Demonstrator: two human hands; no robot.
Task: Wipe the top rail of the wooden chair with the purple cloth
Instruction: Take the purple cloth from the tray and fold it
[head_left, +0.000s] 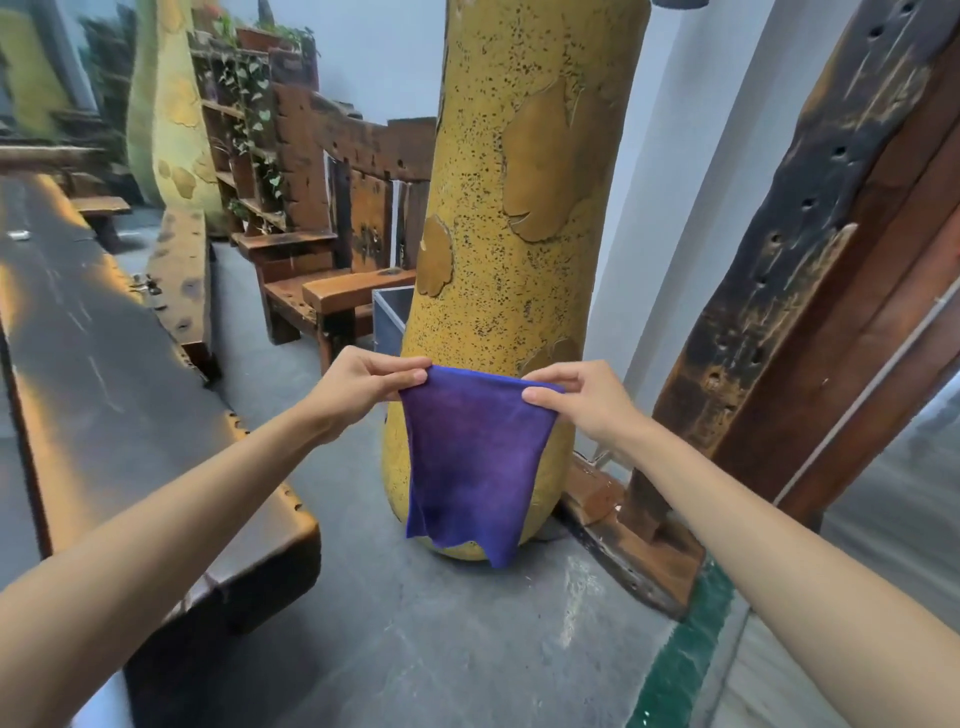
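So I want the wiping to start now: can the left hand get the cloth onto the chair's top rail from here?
Probably not yet. The left hand and right hand pinch the purple cloth before the yellow pillar; the wooden chair stands well beyond, its top rail higher.

No text, label, brand, number or sign can be read anywhere in the view, whether on furniture, walls or cloth.
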